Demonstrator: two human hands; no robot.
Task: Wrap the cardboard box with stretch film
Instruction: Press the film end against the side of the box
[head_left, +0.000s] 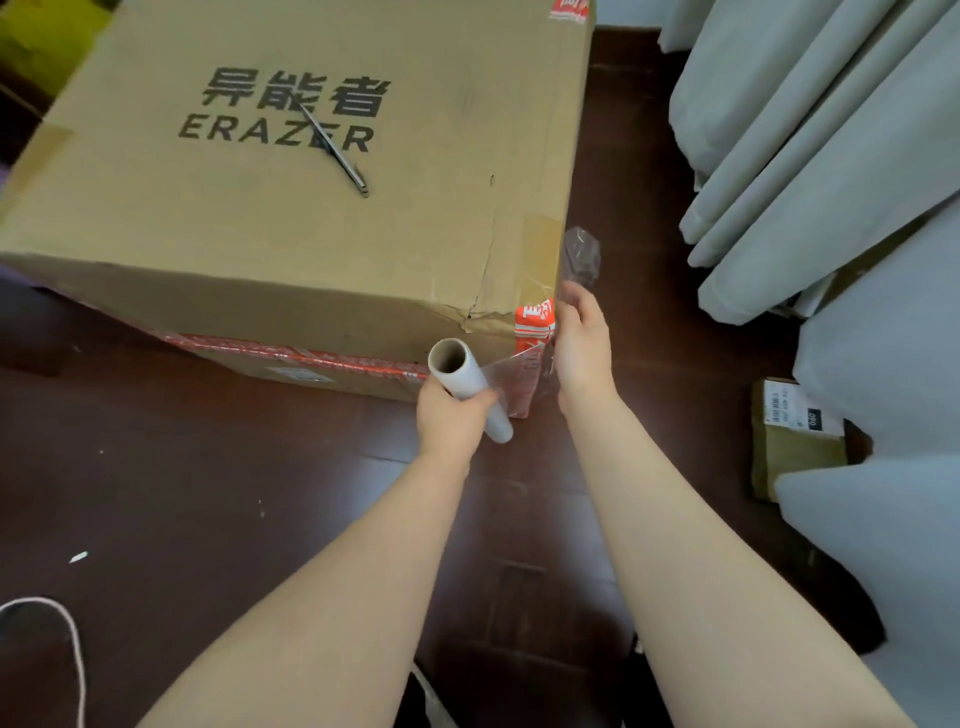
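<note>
The big box (291, 208) sits on the dark floor (208, 493) and fills the view from 9 to 12 o'clock. It is closed, so what is inside cannot be seen. A thin metal stick (340, 153) lies flat on its top, across the black letters. Red tape (532, 322) runs along its near side and over its near right corner. A small parcel (795, 441) lies on the floor at 3 o'clock, partly under the pale curtain (805, 130). It is closed too.

The roll (467, 384) is just in front of the box's near right corner, tilted, with its open end up. The left hand (452, 421) grips the roll around its middle. A clear sheet of film (519, 374) runs from the roll toward 3 o'clock, to the right hand (582, 348). That hand pinches the loose end of the film right at the box's corner. A bunched bit of film sticks up at 12 o'clock from the fingers. The 2 hands are apart, with the film between them.

A white cord (67, 639) curls on the floor at 8 o'clock.
</note>
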